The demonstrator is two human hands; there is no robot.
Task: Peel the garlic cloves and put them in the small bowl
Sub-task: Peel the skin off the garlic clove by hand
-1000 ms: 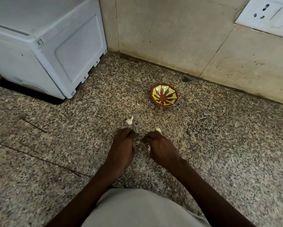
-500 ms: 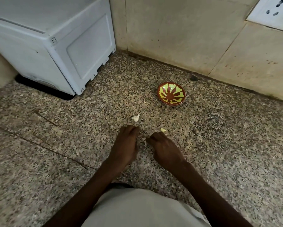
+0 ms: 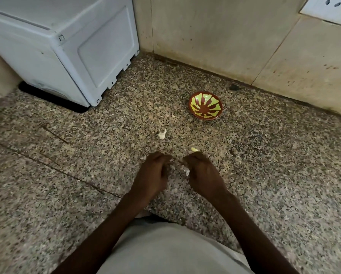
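A small red bowl (image 3: 205,105) with a yellow-green pattern stands on the speckled stone counter (image 3: 86,175) near the back wall; I see nothing inside it. My right hand (image 3: 202,175) is curled, and a pale garlic clove (image 3: 194,149) sticks out just beyond its fingertips, with a bit of white skin below the knuckles. My left hand (image 3: 152,175) is curled close beside it, fingertips toward the right hand; what it pinches is hidden. Another unpeeled garlic clove (image 3: 162,134) lies on the counter beyond my left hand. A small scrap of skin (image 3: 173,115) lies left of the bowl.
A white appliance (image 3: 66,50) stands at the back left of the counter. A tiled wall (image 3: 225,36) runs along the back, with a white socket plate (image 3: 329,8) at the top right. My light-coloured shirt fills the bottom of the view.
My hands stay together at the same spot, working the clove. The camera has drifted, so the bowl and appliance sit slightly further right in view.
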